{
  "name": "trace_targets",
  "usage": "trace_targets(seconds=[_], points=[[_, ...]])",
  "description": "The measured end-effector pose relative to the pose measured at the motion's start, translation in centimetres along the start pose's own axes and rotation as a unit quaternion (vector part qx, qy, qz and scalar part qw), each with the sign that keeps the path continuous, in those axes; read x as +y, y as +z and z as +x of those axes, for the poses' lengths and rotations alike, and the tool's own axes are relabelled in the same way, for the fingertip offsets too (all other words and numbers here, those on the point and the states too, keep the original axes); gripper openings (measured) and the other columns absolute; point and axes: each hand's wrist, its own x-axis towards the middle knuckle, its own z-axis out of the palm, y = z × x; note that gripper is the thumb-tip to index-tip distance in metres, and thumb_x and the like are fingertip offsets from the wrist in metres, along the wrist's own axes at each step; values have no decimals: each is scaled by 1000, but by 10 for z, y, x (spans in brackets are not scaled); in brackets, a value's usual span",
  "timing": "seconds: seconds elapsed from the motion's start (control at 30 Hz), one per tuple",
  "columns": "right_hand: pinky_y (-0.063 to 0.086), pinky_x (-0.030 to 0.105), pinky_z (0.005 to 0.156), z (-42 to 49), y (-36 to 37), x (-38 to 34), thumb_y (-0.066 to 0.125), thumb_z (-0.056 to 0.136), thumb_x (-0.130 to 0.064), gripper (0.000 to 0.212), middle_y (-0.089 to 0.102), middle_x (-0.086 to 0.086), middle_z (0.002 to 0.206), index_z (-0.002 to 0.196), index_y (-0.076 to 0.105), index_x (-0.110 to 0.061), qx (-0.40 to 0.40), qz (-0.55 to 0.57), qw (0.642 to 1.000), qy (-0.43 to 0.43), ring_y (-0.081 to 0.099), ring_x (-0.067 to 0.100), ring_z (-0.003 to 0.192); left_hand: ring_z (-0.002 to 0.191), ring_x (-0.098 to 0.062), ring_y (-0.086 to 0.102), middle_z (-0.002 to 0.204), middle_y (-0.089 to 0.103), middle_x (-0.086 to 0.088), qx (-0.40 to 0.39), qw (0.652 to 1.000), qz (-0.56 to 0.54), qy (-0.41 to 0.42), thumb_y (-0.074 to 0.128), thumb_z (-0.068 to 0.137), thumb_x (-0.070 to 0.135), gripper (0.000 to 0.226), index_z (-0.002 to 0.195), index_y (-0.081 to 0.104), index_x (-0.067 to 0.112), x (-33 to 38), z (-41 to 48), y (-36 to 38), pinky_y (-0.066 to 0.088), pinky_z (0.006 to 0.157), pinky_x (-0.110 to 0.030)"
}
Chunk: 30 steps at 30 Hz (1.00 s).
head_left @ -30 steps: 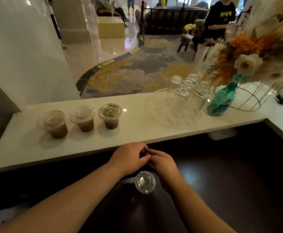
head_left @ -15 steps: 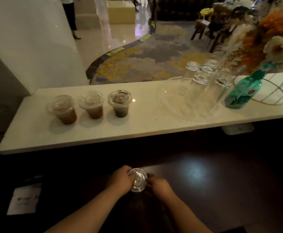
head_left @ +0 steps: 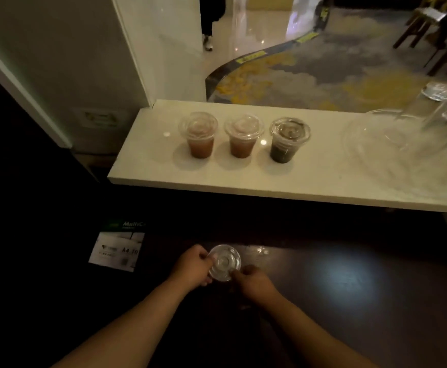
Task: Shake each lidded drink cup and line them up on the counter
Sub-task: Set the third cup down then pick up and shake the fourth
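Three cups (head_left: 241,135) mid-counter (head_left: 148,166), bare margin left | left hand (head_left: 191,265), right hand (head_left: 254,282) pinch lidded cup (head_left: 224,262)

Both forearms bare to the hands (head_left: 193,265), no sleeves.

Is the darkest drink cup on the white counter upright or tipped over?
Upright: the dark lidded cup stands on its base, lid on top.

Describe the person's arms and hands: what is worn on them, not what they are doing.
Both forearms are bare up to the frame edge; no sleeves show. The left hand and right hand have no gloves, and no watch, bracelet or ring is visible. The light is dim, so small details could be missed.
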Motion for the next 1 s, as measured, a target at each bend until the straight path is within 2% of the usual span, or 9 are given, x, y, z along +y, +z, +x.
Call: trace_targets(seconds=[0.17,0.33,0.43,0.53,0.6,0.67,0.77,0.87,1.0], points=[[63,39,50,13,1,-9,54,101,-42,26,75,10,85,97,65,-18,12,-52,999,-4,74,23,64,50,-15,69,89,72,-7,-83,994,-42,-49,55,107,36,22,108,59,14,-14,-18,-1,52,44,-24],[59,33,42,23,-1,-22,55,101,-43,39,72,13,99,119,58,-8,40,-95,994,-21,69,20,61,61,-13,70,98,72,-3,-154,986,-1,-59,60,103,42,19,109,59,24,-7,-18,-14,54,49,-24],[56,30,41,18,1,-18,53,100,-48,47,70,7,103,129,51,-11,45,-75,996,-6,72,21,67,65,-14,71,98,71,-2,-99,992,45,-62,66,94,53,31,107,57,26,0,-5,-19,54,48,-24],[63,37,50,11,9,-5,48,101,-53,46,69,5,98,123,54,-14,12,-58,998,25,75,24,66,61,-13,69,87,72,-1,-39,997,63,-8,61,98,53,25,99,56,29,7,7,-18,53,46,-25],[63,35,49,12,11,-1,45,102,-53,41,70,2,91,118,58,-17,4,-49,999,23,74,20,58,55,-12,66,80,71,-1,-46,996,78,18,58,101,49,22,93,55,29,3,9,-16,51,44,-24],[58,31,43,17,7,-7,46,103,-51,35,71,1,85,111,60,-21,36,-64,997,1,71,17,52,50,-11,63,80,70,-1,-71,994,78,18,55,103,46,22,91,54,27,-3,6,-14,49,43,-23],[55,29,41,26,1,-19,50,102,-49,28,71,1,81,100,60,-22,69,-115,990,-37,67,14,51,43,-8,59,82,69,0,-117,990,78,2,52,106,40,21,97,56,21,-10,0,-9,49,42,-23],[53,28,41,27,-1,-24,49,101,-51,33,72,3,84,101,57,-19,78,-140,986,-46,67,17,55,52,-10,64,89,71,0,-114,989,90,-21,57,102,43,21,102,56,23,-2,-1,-13,53,45,-24],[55,30,41,19,5,-11,43,101,-52,37,68,4,89,110,50,-17,54,-84,995,3,71,22,59,66,-15,71,87,71,3,-23,991,134,-4,56,92,60,28,92,53,32,13,4,-17,54,50,-26]])
